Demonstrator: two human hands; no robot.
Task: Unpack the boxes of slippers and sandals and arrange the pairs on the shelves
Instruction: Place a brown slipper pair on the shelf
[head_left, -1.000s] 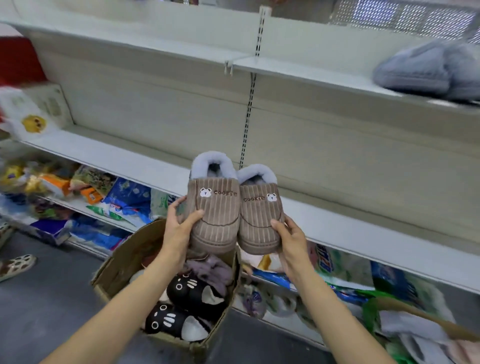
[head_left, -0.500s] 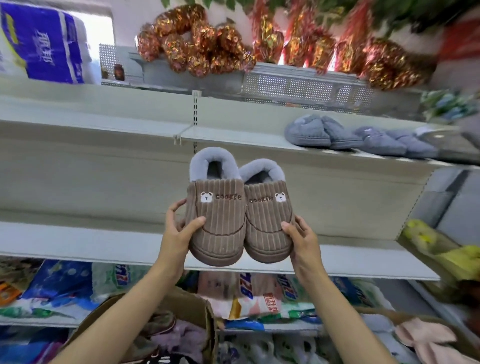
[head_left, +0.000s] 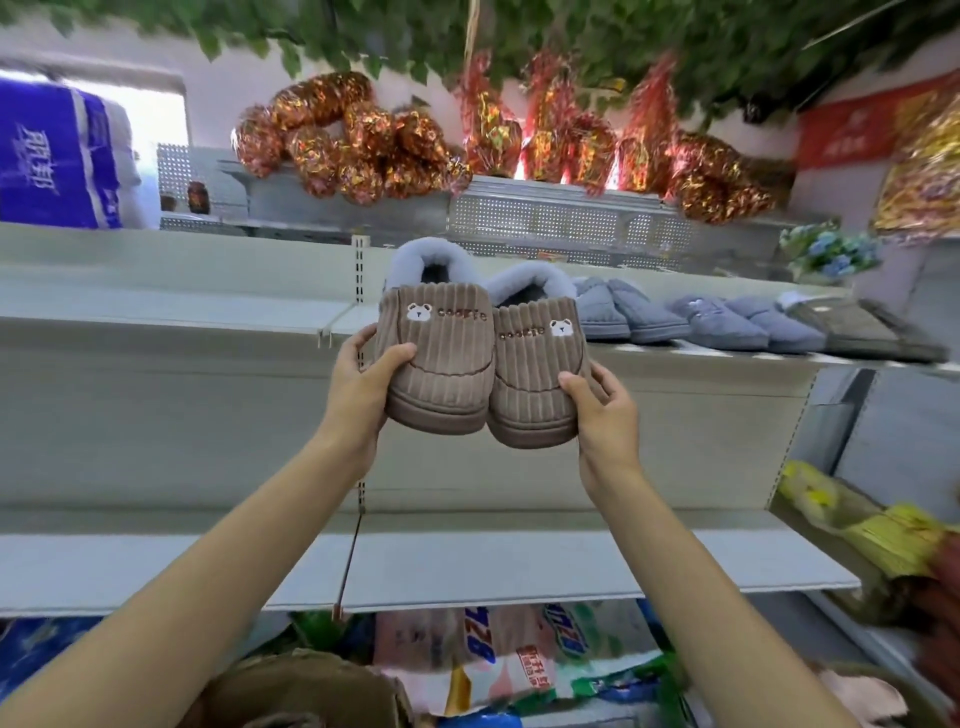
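We've got the pair of brown corduroy slippers with grey fleece cuffs held toes-down, left hand and right hand each gripping one; the upper white metal shelf sits just behind, long axes pointing up toward it; both hands equally near.

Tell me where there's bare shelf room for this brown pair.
Upper shelf: bare from its left end up to the grey slippers; right of them it's crowded. The shelf below is bare across.
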